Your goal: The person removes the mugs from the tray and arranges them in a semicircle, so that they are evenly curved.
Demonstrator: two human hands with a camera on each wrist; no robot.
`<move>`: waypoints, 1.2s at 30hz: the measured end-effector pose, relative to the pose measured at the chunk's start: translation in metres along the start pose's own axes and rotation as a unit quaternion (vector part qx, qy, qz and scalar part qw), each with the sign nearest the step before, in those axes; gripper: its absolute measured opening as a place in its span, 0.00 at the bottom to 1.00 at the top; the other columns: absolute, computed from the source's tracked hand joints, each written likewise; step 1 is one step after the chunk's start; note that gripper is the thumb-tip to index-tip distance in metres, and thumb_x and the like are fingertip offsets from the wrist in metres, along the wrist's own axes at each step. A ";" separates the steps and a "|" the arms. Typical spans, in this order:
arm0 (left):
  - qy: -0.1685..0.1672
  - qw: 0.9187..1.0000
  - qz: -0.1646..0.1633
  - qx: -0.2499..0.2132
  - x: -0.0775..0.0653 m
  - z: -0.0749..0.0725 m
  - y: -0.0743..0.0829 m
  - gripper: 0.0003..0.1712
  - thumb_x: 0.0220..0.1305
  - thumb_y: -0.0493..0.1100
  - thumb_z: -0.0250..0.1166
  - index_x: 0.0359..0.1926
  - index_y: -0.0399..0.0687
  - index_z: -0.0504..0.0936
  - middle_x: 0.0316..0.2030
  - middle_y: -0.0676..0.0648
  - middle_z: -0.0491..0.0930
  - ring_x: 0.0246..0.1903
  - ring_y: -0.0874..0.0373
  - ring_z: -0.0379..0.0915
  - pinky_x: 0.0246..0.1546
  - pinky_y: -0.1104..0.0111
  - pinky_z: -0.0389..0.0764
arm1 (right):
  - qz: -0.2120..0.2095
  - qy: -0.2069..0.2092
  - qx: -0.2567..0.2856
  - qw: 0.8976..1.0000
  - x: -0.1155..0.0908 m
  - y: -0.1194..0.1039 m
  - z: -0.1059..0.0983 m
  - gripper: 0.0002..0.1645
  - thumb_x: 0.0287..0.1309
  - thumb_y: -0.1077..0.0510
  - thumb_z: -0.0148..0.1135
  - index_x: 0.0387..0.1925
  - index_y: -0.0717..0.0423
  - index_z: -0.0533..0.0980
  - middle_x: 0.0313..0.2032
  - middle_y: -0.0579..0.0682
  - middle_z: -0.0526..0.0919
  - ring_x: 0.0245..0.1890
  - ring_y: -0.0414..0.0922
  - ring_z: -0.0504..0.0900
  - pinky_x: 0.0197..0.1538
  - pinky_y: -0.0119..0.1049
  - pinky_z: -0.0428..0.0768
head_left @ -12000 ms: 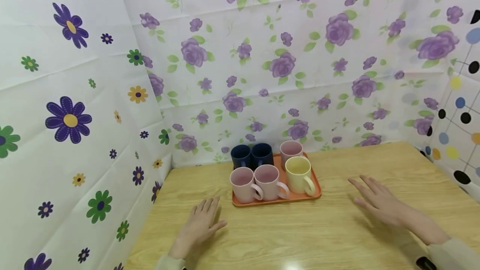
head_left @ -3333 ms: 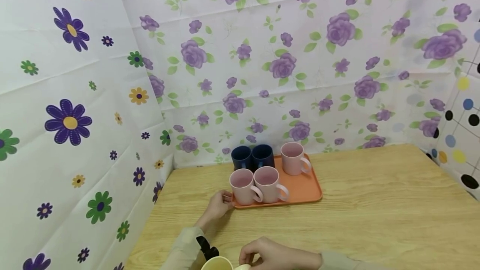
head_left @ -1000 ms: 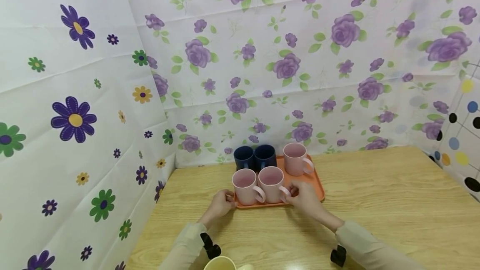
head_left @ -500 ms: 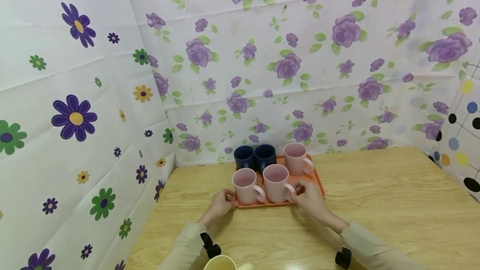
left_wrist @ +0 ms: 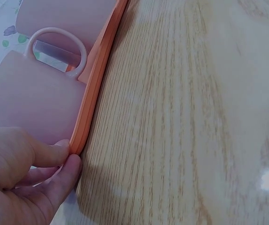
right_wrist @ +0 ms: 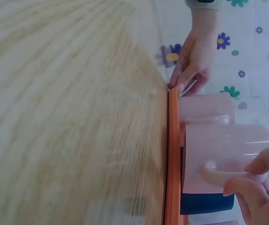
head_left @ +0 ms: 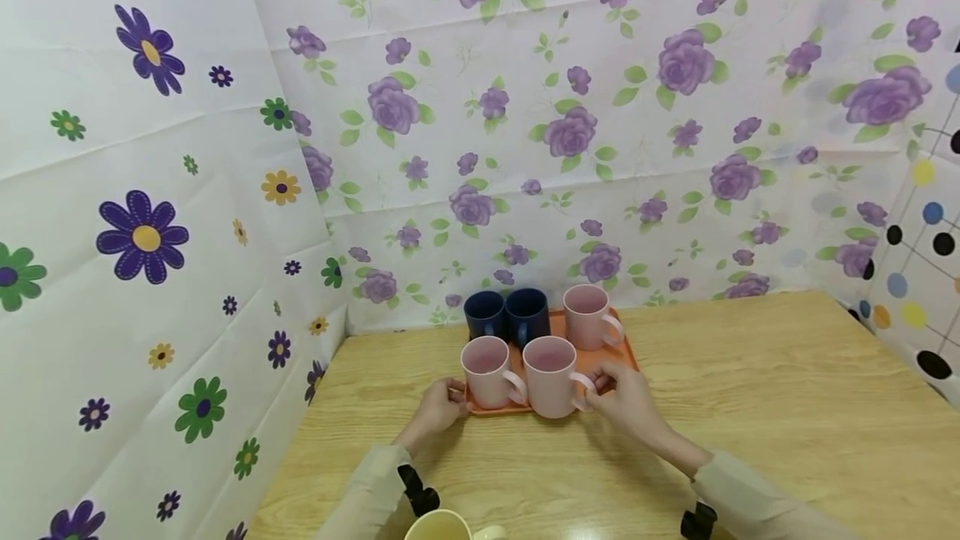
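My left hand (head_left: 437,408) pinches the left front corner of the orange tray (left_wrist: 94,89) between thumb and finger. With my right hand (head_left: 626,402) I pinch the handle of a pink mug (head_left: 550,386), which is upright at the tray's front edge and hides part of that edge. It appears lifted slightly. Beside it, a second pink mug (head_left: 486,382) stands on the tray at the front left, close to my left hand. Behind are two dark blue mugs (head_left: 527,317) and, at the back right, a third pink mug (head_left: 585,322).
A yellow mug (head_left: 438,527) stands on the wooden table (head_left: 750,407) near my body, partly cut off by the head view's lower edge. Flower-print cloth (head_left: 570,132) hangs behind the table and along its left side.
The yellow mug went from the tray to the table near me. My right hand let go of it, took the front pink mug's handle and drew that mug rightward, then toward me. My left hand gripped the tray.
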State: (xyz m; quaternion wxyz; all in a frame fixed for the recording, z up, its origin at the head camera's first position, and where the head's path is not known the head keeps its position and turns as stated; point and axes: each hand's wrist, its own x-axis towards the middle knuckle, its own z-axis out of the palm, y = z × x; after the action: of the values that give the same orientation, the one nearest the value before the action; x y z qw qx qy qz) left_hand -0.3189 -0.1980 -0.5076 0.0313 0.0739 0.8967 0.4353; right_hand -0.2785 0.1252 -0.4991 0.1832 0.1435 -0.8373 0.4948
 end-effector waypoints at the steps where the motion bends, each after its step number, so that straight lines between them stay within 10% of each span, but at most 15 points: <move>1: -0.001 1.000 0.003 -0.006 0.001 0.000 -0.002 0.20 0.55 0.32 0.69 0.47 0.26 0.76 0.33 0.37 0.83 0.30 0.56 0.79 0.32 0.69 0.82 | -0.001 0.000 0.001 1.000 -0.001 0.000 -0.001 0.12 0.42 0.70 0.70 0.25 0.53 0.76 0.21 0.43 0.78 0.24 0.34 0.77 0.27 0.26 0.78; 6: -0.009 0.999 0.040 -0.015 0.008 0.000 -0.017 0.20 0.56 0.38 0.70 0.46 0.29 0.77 0.30 0.41 0.83 0.29 0.59 0.79 0.31 0.69 0.83 | -0.004 0.001 0.003 1.000 -0.005 -0.005 -0.006 0.12 0.42 0.71 0.69 0.26 0.53 0.77 0.23 0.44 0.78 0.25 0.33 0.76 0.29 0.28 0.79; 13: -0.002 1.000 -0.010 -0.010 -0.001 -0.001 -0.001 0.20 0.55 0.31 0.68 0.48 0.26 0.76 0.34 0.35 0.83 0.33 0.54 0.80 0.34 0.67 0.84 | -0.008 -0.024 0.038 0.999 -0.012 -0.018 -0.013 0.09 0.45 0.72 0.68 0.29 0.58 0.79 0.23 0.46 0.79 0.25 0.32 0.76 0.29 0.28 0.82; 36: 0.003 1.000 -0.005 0.010 0.000 0.001 0.001 0.18 0.55 0.30 0.67 0.47 0.26 0.76 0.33 0.36 0.83 0.31 0.57 0.78 0.32 0.71 0.80 | -0.037 -0.097 0.074 0.992 -0.024 -0.040 -0.006 0.08 0.46 0.71 0.66 0.30 0.59 0.80 0.24 0.44 0.80 0.26 0.33 0.77 0.33 0.30 0.82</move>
State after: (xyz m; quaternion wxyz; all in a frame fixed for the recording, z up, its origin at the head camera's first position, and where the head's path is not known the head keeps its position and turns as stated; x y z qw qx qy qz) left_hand -0.3187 -0.1962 -0.5071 0.0301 0.0690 0.9014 0.4264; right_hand -0.2387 0.1131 -0.4759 0.1077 0.2348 -0.8065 0.5318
